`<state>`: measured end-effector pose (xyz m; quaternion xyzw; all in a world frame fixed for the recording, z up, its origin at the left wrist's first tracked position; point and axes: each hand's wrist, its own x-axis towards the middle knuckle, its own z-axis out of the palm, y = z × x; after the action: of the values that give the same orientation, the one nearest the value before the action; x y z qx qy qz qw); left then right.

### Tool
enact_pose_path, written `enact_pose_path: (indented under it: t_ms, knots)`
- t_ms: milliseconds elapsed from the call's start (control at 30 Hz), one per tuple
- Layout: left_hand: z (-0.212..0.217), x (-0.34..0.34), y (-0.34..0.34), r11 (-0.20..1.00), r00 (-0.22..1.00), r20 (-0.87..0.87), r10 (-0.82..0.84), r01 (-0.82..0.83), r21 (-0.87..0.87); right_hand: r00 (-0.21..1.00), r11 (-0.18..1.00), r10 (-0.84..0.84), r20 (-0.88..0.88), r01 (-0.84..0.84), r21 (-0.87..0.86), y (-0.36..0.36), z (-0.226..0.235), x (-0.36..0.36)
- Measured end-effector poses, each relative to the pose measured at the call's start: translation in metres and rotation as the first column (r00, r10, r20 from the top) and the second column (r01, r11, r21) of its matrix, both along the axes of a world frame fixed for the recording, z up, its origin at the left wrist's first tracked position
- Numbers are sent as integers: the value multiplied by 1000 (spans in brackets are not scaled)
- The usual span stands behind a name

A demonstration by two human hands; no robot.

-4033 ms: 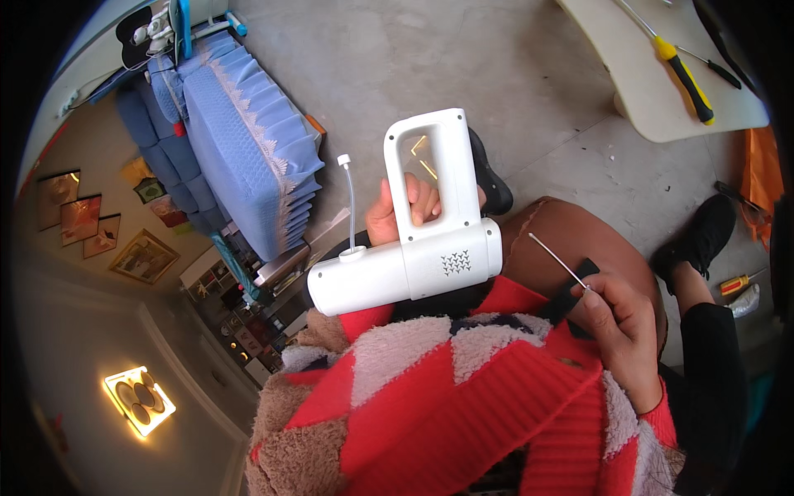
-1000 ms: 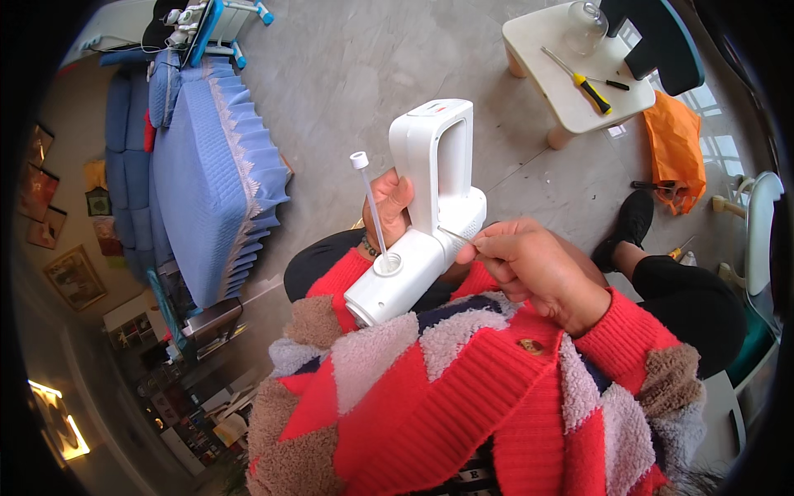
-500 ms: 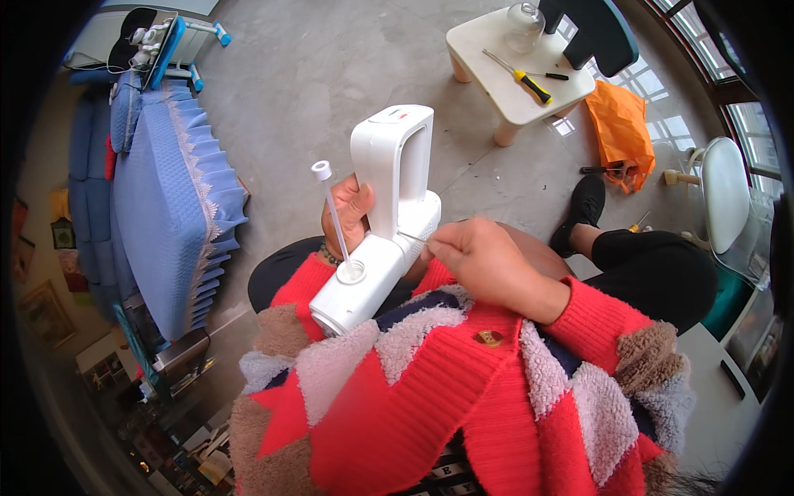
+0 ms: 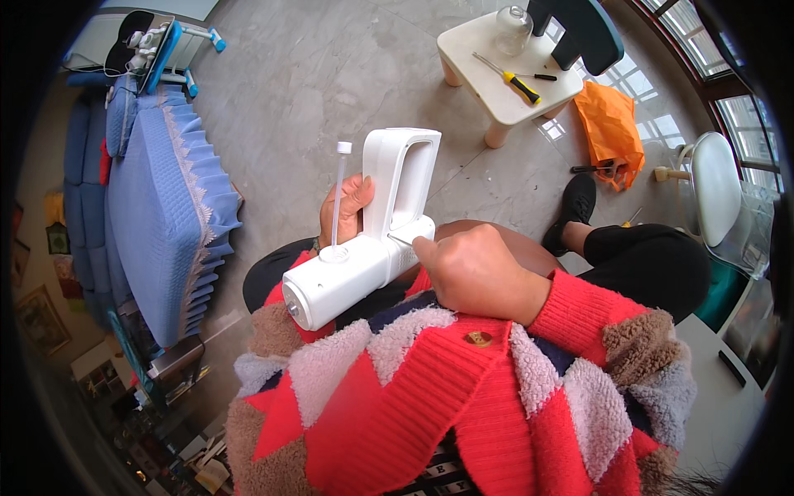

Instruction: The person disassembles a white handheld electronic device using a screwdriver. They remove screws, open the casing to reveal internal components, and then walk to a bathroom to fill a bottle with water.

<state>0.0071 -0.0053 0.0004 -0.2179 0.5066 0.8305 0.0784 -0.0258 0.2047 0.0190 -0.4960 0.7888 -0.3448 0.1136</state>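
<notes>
A: What takes up the most room?

B: The grey tiled floor [image 4: 322,83], with a blue quilted sofa [image 4: 157,223] along the left, its cover edged in ruffles and lace.

A: And toward the upper right?

B: A low cream chair [image 4: 463,41] with a dark backrest [image 4: 597,37]. The person's red patchwork cardigan [image 4: 389,405] fills the lower middle, and an orange bag [image 4: 610,124] lies on the floor near the chair.

A: Where is the white handheld appliance [image 4: 379,223]?

B: Above the person's lap, before the cardigan. Its loop handle points up; its barrel slants down to the left.

A: What is on the chair seat?

B: A clear rounded container [image 4: 514,33], toward the backrest.

A: How does the person hold the appliance?

B: The left hand [image 4: 354,200] is closed on it behind the handle, some fingers hidden. The right hand [image 4: 475,269] is pinching a slim metal driver [image 4: 399,240].

A: Smaller things?

B: A yellow-and-black screwdriver [image 4: 521,87] lies on the seat beside a black screwdriver [image 4: 543,77]. A thin tube [image 4: 339,194] with a white cap rises from the barrel's round port [image 4: 335,255]. The driver's tip meets the body just below the handle; whether it sits in a screw is too small to tell.
</notes>
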Motion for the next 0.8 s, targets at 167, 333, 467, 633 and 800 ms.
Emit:
enact_pose_path:
  t_ms: [167, 333, 467, 633, 800]
  knots:
    - [4, 2, 0, 999, 987, -158, 35, -38, -13, -102, 986, -75, 992, 141, 89, -3, 1, -16]
    - [2, 7, -2, 999, 972, -235, 15, -25, -39, -619, 975, 22, 785, 188, 121, 1, 10, -23]
    - [0, 9, -10, 995, 958, -268, -104, 101, -26, -568, 982, -42, 822, 128, 138, 2, 14, -21]
    - [-1, 12, -4, 989, 960, -274, -51, 88, 122, -445, 980, -130, 886, 78, 183, 1, 18, -25]
    - [-2, 12, -7, 994, 966, -253, -58, 81, 80, -100, 975, -199, 975, 85, 207, -4, 17, -24]
